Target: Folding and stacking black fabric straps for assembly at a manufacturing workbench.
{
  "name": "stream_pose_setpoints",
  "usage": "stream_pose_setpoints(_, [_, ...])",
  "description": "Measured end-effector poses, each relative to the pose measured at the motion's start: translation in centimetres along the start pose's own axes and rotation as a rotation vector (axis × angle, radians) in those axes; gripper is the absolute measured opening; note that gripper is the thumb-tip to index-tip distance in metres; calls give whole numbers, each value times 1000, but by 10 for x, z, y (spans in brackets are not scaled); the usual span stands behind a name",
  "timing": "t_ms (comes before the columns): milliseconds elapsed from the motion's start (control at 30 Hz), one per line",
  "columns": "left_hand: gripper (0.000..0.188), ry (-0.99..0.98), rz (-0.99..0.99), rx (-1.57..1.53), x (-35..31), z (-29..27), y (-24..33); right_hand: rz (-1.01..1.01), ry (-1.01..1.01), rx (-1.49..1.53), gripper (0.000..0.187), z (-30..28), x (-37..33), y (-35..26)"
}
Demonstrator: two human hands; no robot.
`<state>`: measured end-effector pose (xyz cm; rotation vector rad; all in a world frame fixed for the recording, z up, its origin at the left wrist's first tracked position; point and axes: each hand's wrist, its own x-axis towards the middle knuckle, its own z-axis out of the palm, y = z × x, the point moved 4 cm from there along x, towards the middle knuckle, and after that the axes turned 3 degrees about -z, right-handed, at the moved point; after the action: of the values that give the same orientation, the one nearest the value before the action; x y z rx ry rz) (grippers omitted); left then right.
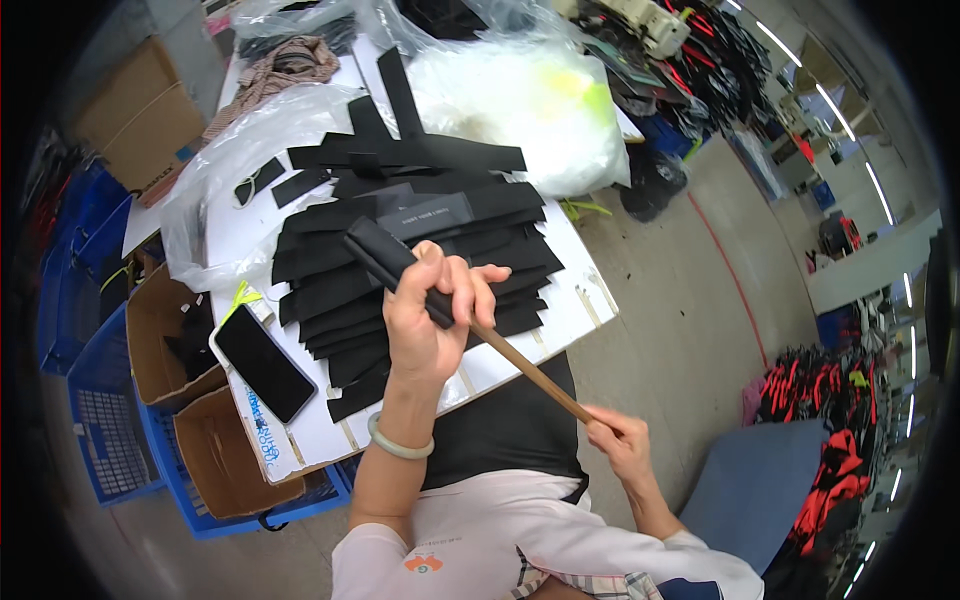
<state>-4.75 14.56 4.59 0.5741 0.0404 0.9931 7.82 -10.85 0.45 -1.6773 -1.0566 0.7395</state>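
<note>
My left hand (432,315), with a pale bangle (400,440) on its wrist, is closed around a black fabric tube (385,258) above the table. From the tube's lower end a brown wooden stick (530,370) slants down to the right. Its far end sits in my closed right hand (620,440), near my body. Whether the stick runs the tube's whole length is hidden. Under my left hand lies a large pile of black fabric strips (410,270), spread in overlapping layers on the white table (590,290).
A black phone (265,362) and glasses (245,190) lie left of the pile. Clear plastic bags (510,110) cover the table's far side. Blue crates (115,430) and cardboard boxes (235,450) stand at the left. A blue-grey padded surface (755,490) is at my right.
</note>
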Motion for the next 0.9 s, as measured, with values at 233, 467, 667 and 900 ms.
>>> stream_pose_setpoints(233, [20, -42, -96, -17, -4, 11, -17, 240, -12, 306, 19, 4, -13, 14])
stream_pose_setpoints(467, [13, 157, -52, 25, -2, -33, 1, 295, 255, 6, 24, -63, -47, 55])
stream_pose_setpoints(667, [21, -196, -481, -216, -43, -7, -64, 144, 218, -584, 27, -51, 41, 50])
stream_pose_setpoints(900, [28, -446, -690, -319, -65, 19, -87, -276, 303, -855, 30, -36, 117, 42])
